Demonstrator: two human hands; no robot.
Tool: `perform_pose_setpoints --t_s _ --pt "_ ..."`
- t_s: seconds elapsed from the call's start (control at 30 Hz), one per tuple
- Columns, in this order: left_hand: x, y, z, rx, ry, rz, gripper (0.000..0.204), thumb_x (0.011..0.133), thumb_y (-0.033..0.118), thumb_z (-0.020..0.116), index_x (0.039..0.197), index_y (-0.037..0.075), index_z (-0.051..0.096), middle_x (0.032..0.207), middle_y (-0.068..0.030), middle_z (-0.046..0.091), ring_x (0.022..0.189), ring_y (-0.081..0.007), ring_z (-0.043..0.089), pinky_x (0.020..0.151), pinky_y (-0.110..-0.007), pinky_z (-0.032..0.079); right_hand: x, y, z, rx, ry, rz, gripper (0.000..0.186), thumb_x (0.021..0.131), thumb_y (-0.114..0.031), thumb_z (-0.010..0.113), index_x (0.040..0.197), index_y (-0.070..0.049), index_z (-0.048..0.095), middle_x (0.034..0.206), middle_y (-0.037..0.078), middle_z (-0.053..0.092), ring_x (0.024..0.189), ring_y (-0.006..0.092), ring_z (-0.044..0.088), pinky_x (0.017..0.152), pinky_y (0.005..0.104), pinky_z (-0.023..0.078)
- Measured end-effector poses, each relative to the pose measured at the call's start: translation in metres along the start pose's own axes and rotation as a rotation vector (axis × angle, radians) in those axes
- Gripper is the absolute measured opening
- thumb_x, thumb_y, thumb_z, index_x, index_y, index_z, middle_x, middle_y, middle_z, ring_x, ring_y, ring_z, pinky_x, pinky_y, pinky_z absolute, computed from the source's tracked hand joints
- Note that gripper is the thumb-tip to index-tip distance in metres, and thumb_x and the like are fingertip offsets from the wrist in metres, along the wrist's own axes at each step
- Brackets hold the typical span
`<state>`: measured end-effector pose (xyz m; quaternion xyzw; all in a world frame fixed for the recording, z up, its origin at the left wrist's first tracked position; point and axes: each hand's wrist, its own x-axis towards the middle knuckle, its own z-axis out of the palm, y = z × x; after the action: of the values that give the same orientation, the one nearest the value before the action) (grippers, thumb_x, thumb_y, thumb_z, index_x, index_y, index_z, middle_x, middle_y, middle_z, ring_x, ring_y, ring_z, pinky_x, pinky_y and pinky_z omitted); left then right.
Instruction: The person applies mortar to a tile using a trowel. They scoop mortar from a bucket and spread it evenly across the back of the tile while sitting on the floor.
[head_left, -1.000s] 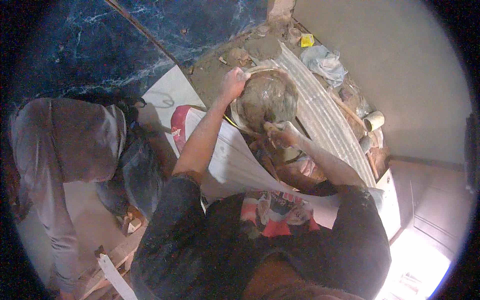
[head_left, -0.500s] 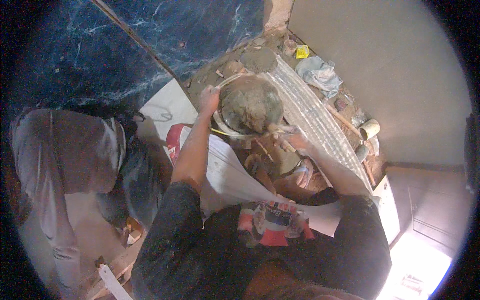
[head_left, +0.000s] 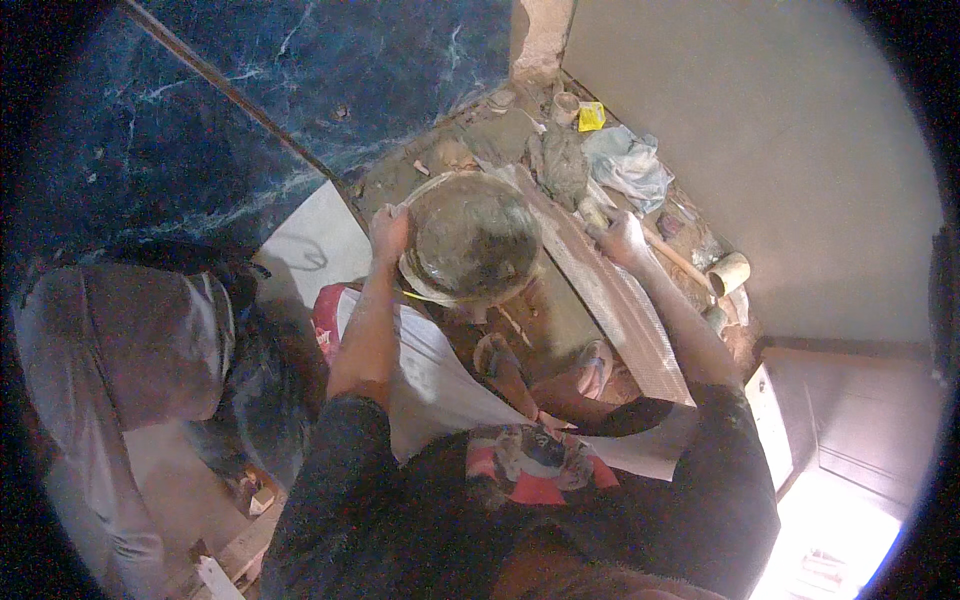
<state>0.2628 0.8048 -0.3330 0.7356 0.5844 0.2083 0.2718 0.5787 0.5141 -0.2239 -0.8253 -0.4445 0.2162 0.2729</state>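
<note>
A round pan (head_left: 470,240) with wet grey mortar smeared over its inside is held by its left rim in my left hand (head_left: 390,235), whose fingers curl over the edge. My right hand (head_left: 620,238) is to the right of the pan, closed around a short handle, seemingly a trowel's. A lump of grey mortar (head_left: 558,168) lies just past that handle and hides any blade. Under my right forearm runs a long, ribbed, light-coloured strip (head_left: 610,280). Below the pan my sandalled foot (head_left: 595,370) shows on the dirty floor.
Along the grey wall lie a crumpled plastic bag (head_left: 630,165), a yellow packet (head_left: 591,116), a small cup (head_left: 565,107) and a mallet (head_left: 728,273). Dark blue marbled slabs (head_left: 240,110) stand at left. Another person (head_left: 150,340) bends close on my left, beside a white board (head_left: 315,240).
My right hand has moved from the pan's lower right edge out to the right and away, with the mortar lump. My left hand and the pan have shifted slightly left and nearer.
</note>
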Motion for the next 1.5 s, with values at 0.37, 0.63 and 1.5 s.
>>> perform_pose_setpoints --t_s 0.37,0.63,1.5 --pt "-0.002 0.001 0.002 -0.077 0.019 0.054 0.038 0.082 0.032 0.058 0.083 -0.005 0.061 0.087 -0.0289 0.061 0.083 -0.0440 0.059 0.075 -0.048 0.044 0.072 0.051 0.090 -0.494 -0.020 0.052 0.044 0.084 -0.032 0.055 0.121 -0.008 0.050 0.100 0.022 0.065 0.092 0.0385 0.064 0.079 0.0499 0.050" --pt "-0.007 0.015 -0.002 -0.151 -0.034 0.002 0.038 0.083 0.033 0.057 0.083 -0.005 0.059 0.086 -0.0274 0.061 0.083 -0.0429 0.058 0.076 -0.046 0.043 0.051 0.061 0.091 -0.449 0.016 0.098 0.049 0.085 -0.033 0.057 0.125 -0.008 0.045 0.090 0.021 0.065 0.084 0.0397 0.064 0.074 0.0521 0.050" --pt "-0.001 0.021 -0.001 -0.096 -0.010 -0.042 0.039 0.084 0.032 0.059 0.085 -0.006 0.060 0.086 -0.0254 0.063 0.083 -0.0413 0.060 0.075 -0.046 0.045 0.056 0.038 0.065 -0.306 0.100 0.132 0.056 0.084 -0.031 0.059 0.130 -0.004 0.041 0.095 0.025 0.064 0.085 0.0426 0.063 0.076 0.0497 0.050"
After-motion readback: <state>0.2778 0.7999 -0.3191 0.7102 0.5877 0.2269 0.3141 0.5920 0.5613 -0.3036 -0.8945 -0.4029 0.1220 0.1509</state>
